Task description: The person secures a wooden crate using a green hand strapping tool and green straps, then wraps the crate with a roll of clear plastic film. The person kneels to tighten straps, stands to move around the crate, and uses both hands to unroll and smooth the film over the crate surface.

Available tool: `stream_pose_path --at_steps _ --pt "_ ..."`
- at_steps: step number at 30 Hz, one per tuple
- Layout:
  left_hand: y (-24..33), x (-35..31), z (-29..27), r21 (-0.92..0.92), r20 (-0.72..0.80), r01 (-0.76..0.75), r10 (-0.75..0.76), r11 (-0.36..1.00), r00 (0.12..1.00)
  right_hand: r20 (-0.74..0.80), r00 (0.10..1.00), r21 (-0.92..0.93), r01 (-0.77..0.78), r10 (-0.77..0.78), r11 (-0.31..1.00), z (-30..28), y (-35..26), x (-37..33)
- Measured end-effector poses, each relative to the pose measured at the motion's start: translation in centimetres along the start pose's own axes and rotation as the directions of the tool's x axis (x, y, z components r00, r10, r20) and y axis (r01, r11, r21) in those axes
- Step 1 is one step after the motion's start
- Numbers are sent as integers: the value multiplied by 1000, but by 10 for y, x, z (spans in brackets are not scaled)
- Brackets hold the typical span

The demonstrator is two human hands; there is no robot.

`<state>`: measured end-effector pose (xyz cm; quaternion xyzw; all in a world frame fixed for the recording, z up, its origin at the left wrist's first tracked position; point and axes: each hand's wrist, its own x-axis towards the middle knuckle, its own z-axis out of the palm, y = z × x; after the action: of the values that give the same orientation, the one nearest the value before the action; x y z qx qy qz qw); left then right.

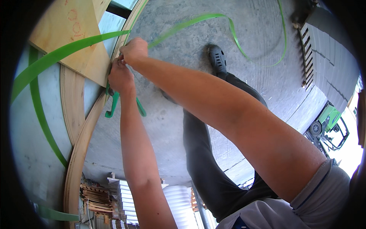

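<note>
Observing green strap (pixel 66 51) at curved wooden rim (pixel 83 133); running lengthwise from there toward lower left, arching in front of plywood sheet (pixel 89 63). Finding right hand (pixel 135 49) and left hand (pixel 121 78) together at rim, fingers curling inward; being unable to tell clamped item, contact hidden. Noting green handles (pixel 113 105) showing just below left hand. Seeing dark shoe (pixel 217 57) resting beyond on concrete floor (pixel 164 129).

bright daylight | washed-out glare far right | black fisheye rim, bowed edges | green strap (pixel 173 30) blurred
</note>
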<state>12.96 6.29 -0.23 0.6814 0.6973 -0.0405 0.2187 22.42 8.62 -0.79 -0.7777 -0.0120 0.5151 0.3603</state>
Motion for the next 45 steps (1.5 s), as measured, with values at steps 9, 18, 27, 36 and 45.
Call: stream_pose_path --at_steps 9,18,27,36,45 --pt "-20 13 11 -114 44 -75 81 991 996 410 911 249 -162 48 955 -32 -2 -1" --pt "3 -60 -16 -155 23 -39 43 987 999 180 984 39 10 -17 999 -98 0 -41" --pt "142 -205 -232 -503 37 -320 389 803 920 347 937 -423 105 53 900 -296 18 -179" --pt "187 -134 -540 -304 -614 -564 295 768 732 297 943 -355 -39 152 934 -349 -159 -344" --pt "175 -82 -532 126 -392 -81 125 989 912 528 664 -10 629 -530 778 -313 -418 -395"
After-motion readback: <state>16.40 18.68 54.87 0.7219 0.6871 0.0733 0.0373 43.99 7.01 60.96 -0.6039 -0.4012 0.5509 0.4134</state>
